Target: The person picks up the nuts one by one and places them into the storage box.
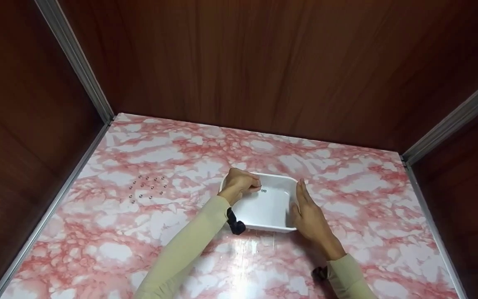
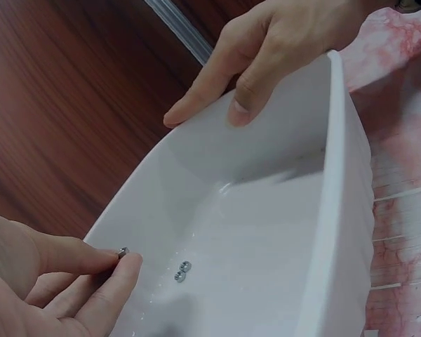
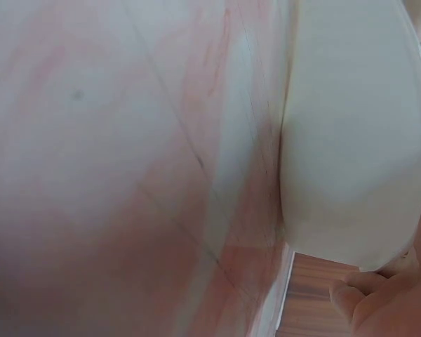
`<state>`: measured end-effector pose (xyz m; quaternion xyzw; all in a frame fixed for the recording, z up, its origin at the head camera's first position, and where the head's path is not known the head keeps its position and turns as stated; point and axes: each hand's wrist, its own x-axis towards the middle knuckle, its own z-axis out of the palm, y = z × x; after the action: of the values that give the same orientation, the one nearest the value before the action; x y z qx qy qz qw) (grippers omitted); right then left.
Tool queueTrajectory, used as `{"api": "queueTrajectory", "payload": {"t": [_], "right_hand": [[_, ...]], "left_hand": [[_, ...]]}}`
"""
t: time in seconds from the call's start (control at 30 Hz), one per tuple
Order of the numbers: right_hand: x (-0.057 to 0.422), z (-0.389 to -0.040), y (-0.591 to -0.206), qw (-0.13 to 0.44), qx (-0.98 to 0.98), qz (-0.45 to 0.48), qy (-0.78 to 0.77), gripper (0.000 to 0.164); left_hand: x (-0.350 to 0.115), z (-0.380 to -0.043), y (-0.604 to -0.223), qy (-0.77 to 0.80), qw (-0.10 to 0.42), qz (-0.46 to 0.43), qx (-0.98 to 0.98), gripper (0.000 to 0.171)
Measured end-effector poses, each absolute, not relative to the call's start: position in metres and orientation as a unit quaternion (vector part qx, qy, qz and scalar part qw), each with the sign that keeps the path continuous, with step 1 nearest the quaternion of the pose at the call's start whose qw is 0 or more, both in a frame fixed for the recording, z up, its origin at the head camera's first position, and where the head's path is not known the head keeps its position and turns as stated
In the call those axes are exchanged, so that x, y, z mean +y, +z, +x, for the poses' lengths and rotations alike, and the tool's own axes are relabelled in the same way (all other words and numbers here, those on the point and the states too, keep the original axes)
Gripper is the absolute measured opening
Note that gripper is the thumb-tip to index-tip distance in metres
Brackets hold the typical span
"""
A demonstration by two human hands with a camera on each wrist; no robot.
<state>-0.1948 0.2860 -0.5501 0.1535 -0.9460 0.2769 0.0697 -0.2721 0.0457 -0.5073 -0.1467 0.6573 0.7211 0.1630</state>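
Observation:
A white plastic tray stands on the table. My left hand reaches over its left side; in the left wrist view, thumb and finger pinch a small shiny metal nut above the tray floor. Two more nuts lie close together on that floor, below the fingertips. At the opposite wall my right hand holds the tray, thumb inside and fingers along the outside. The right wrist view catches mostly the tray's outer wall and part of the fingers.
Several loose nuts are scattered on the red-and-white marbled tabletop, left of the tray. Brown wood-grain panels with metal edge strips enclose the back and both sides.

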Motion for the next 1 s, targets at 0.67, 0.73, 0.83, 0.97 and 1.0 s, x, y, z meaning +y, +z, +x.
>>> {"api": "queueTrajectory", "payload": {"t": [0.67, 0.73, 0.83, 0.97, 1.0], "right_hand": [[0.286, -0.195, -0.549, 0.075, -0.947, 0.145, 0.278, 0.065], [0.286, -0.195, -0.549, 0.072, -0.946, 0.147, 0.279, 0.065], [0.286, -0.195, -0.548, 0.069, -0.947, 0.149, 0.277, 0.065], [0.287, -0.195, -0.549, 0.070, -0.947, 0.151, 0.274, 0.066], [0.287, -0.195, -0.549, 0.070, -0.947, 0.151, 0.274, 0.066]], "left_hand": [[0.035, -0.259, -0.496, 0.688, 0.151, -0.099, 0.703, 0.021], [0.032, -0.256, -0.491, 0.668, 0.140, -0.066, 0.728, 0.018], [0.027, -0.254, -0.484, 0.617, 0.104, -0.013, 0.780, 0.015], [0.014, -0.253, -0.478, 0.518, 0.042, 0.072, 0.851, 0.017], [0.010, -0.252, -0.477, 0.492, 0.031, 0.093, 0.865, 0.018]]}}
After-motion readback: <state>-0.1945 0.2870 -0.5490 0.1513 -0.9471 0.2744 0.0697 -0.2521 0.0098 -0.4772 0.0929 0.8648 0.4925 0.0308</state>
